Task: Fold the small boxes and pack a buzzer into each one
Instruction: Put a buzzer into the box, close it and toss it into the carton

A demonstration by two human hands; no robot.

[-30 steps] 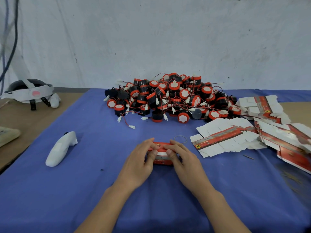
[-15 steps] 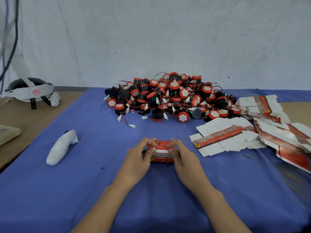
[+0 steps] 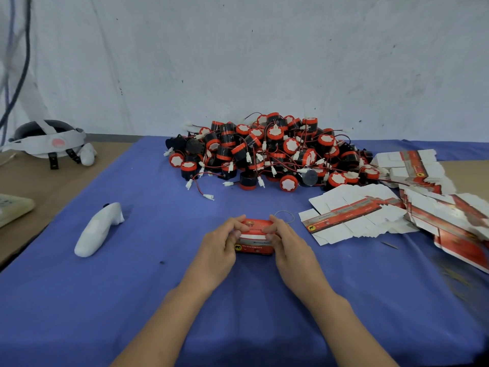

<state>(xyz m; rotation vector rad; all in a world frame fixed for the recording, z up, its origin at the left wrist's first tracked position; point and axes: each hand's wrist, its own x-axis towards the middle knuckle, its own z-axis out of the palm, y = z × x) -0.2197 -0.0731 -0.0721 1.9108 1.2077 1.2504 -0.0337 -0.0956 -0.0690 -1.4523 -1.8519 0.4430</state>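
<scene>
Blue cloth point(image 3: 127, 300) carries buzzer pile point(image 3: 264, 152) and flat cartons point(image 3: 354, 215) behind left hand point(image 3: 217, 250) and right hand point(image 3: 291, 250) gripping red box point(image 3: 255, 243).

A wooden table point(image 3: 60, 186) is mostly covered by a blue cloth point(image 3: 127, 300). On the cloth lie a heap of buzzers point(image 3: 264, 154) at the back, flat box blanks point(image 3: 352, 218) spread on the right, and a white controller point(image 3: 96, 230) on the left. A headset point(image 3: 47, 140) sits on the bare wood.
</scene>
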